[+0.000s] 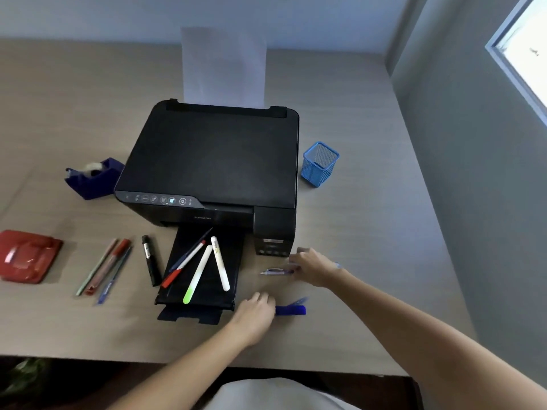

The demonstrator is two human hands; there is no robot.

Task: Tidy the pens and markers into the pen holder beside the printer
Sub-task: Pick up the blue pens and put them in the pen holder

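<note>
A: Head view, progress?
B: Barely begun. Pen holder (320,164) right of printer (213,164), looked empty. Left hand (254,316) curled on blue marker (291,310); right hand (310,269) at clear pen (276,272), grip unclear.
A: Left over?
B: Pens on output tray (233,261), more left beside stapler (25,255), tape dispenser (94,179). Nothing blocking.

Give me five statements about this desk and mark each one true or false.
1. The blue mesh pen holder stands right of the printer. True.
2. The pen holder is packed with pens. False: no pens stick out of it.
3. Two white markers lie on the printer's output tray. True.
4. The left hand is on the red stapler. False: it is at a blue marker near the table's front edge; the stapler lies untouched far left.
5. The right hand is at a pen beside the tray. True.
</note>
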